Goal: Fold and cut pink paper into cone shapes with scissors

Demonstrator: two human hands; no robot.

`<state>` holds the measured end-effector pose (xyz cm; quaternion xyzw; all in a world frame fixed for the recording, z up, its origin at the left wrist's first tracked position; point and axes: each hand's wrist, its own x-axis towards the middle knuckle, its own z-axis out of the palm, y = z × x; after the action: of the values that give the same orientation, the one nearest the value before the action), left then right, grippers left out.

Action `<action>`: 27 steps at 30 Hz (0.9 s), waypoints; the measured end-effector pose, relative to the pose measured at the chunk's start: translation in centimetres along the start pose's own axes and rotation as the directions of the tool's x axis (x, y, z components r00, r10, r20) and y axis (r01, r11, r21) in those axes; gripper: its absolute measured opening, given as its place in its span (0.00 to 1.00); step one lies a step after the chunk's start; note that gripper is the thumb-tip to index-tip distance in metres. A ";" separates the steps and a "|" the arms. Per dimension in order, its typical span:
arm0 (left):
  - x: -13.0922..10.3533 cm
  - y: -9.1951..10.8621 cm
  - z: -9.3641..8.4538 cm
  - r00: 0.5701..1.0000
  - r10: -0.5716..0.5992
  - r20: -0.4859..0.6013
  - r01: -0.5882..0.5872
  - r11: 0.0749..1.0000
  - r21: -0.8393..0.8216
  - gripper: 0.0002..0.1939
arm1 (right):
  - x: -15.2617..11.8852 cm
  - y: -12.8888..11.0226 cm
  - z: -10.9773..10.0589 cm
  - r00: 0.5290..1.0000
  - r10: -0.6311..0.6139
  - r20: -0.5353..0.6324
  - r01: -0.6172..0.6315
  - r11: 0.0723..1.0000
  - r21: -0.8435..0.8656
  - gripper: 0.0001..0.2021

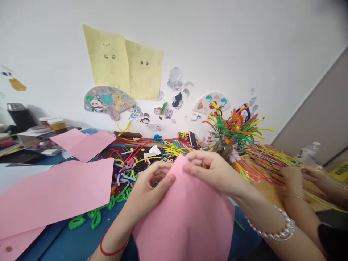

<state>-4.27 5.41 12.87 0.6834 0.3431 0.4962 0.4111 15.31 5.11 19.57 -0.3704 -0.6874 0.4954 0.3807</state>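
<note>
You are risking a stray crease in the bending pink sheet of paper (pixel 190 217): your 2 thumbs are pressing close to its narrow far corner, and uneven force there could be marking or tearing it. The broad near part is spreading well beyond both hands, so any tug on it could be twisting the corner out of line. The heap of thin multicoloured fuzzy craft stems (pixel 126 174) is lying near on the far left, and a low sweep could be snagging loose ends.

The grip of your left hand (pixel 152 188) is clamping the sheet's left edge. The grip of your right hand (pixel 213 172) is pinching it at the far corner, just right of the tip. The sheet is widening from there toward you, right of the bare blue surface (pixel 81 243); the view is cutting off its near end.
</note>
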 end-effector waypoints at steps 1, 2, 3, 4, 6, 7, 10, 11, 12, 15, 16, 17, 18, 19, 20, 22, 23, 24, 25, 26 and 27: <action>-0.1 -0.2 -0.1 0.989 0.069 -0.132 -0.048 0.987 0.155 0.16 | 0.2 0.2 -0.2 0.997 -0.013 -0.079 0.015 1.000 0.026 0.14; -0.4 -0.4 -0.2 0.955 0.166 -0.246 -0.082 0.944 0.320 0.19 | 0.4 0.5 -0.5 0.986 -0.029 -0.162 0.038 0.998 0.055 0.15; -0.9 -0.5 -0.3 0.912 0.266 -0.313 -0.097 0.880 0.465 0.22 | 0.5 0.7 -0.8 0.970 -0.041 -0.242 0.063 0.994 0.086 0.15; -1.5 -0.7 -0.4 0.883 0.338 -0.326 -0.102 0.816 0.569 0.24 | 0.7 1.0 -1.1 0.949 -0.047 -0.311 0.087 0.990 0.115 0.15; -3.1 -1.0 -0.4 0.898 0.365 -0.248 -0.128 0.754 0.645 0.27 | 0.9 1.7 -1.5 0.907 -0.041 -0.419 0.111 0.983 0.144 0.16; -3.9 -1.1 -0.2 0.923 0.333 -0.194 -0.137 0.755 0.641 0.28 | 1.1 2.0 -1.6 0.880 -0.052 -0.471 0.129 0.983 0.134 0.17; -5.3 -1.7 0.6 0.973 0.205 -0.108 -0.097 0.784 0.613 0.36 | 1.4 3.1 -1.7 0.731 -0.191 -0.655 0.245 0.969 -0.009 0.16; -5.4 -2.0 0.9 0.980 0.162 -0.118 -0.059 0.796 0.603 0.40 | 1.5 3.5 -1.7 0.666 -0.259 -0.699 0.289 0.954 -0.077 0.15; -5.2 -2.3 1.1 0.983 0.118 -0.141 -0.012 0.807 0.590 0.43 | 1.6 4.0 -1.7 0.612 -0.318 -0.724 0.322 0.936 -0.138 0.16; -4.1 -3.4 1.2 0.976 0.016 -0.218 0.104 0.845 0.524 0.49 | 1.7 5.0 -2.0 0.594 -0.367 -0.716 0.359 0.917 -0.173 0.19; -3.6 -3.7 1.1 0.975 0.004 -0.223 0.109 0.862 0.494 0.51 | 1.7 5.3 -2.2 0.610 -0.344 -0.714 0.365 0.922 -0.133 0.19; -3.2 -4.1 1.1 0.978 0.001 -0.210 0.098 0.882 0.461 0.52 | 1.7 5.5 -2.3 0.622 -0.313 -0.718 0.372 0.925 -0.081 0.19; -2.7 -4.4 1.0 0.981 0.005 -0.193 0.079 0.902 0.425 0.53 | 1.6 5.7 -2.5 0.629 -0.280 -0.725 0.379 0.925 -0.028 0.18; -2.2 -4.6 1.0 0.984 0.013 -0.180 0.059 0.921 0.386 0.55 | 1.6 5.8 -2.6 0.636 -0.251 -0.730 0.380 0.925 0.013 0.18; -1.8 -4.8 1.1 0.985 0.015 -0.172 0.045 0.939 0.341 0.57 | 1.5 6.0 -2.7 0.638 -0.234 -0.734 0.377 0.926 0.033 0.17; -0.8 -5.2 1.5 0.987 -0.016 -0.163 0.049 0.979 0.196 0.62 | 1.4 6.1 -2.9 0.643 -0.229 -0.731 0.358 0.934 0.021 0.17; -0.4 -5.3 1.8 0.988 -0.049 -0.146 0.062 0.994 0.087 0.64 | 1.4 6.2 -3.1 0.645 -0.232 -0.728 0.348 0.937 0.009 0.17; 0.0 -5.4 2.0 0.989 -0.083 -0.121 0.078 0.996 -0.045 0.64 | 1.4 6.3 -3.4 0.644 -0.234 -0.729 0.343 0.939 0.001 0.18; 0.3 -5.5 2.3 0.989 -0.116 -0.094 0.098 0.979 -0.178 0.63 | 1.5 6.5 -3.7 0.639 -0.236 -0.732 0.346 0.938 -0.001 0.18; 0.5 -5.6 2.5 0.985 -0.159 -0.068 0.133 0.947 -0.293 0.59 | 1.6 6.7 -4.2 0.629 -0.239 -0.740 0.354 0.935 -0.002 0.18; 0.6 -5.6 2.7 0.977 -0.211 -0.042 0.181 0.910 -0.373 0.53 | 1.7 6.9 -4.8 0.616 -0.243 -0.749 0.358 0.934 -0.009 0.18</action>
<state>-1.90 7.75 7.58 0.5360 0.3277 0.5352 0.5648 19.75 10.16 14.26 -0.3900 -0.4889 0.2789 0.7287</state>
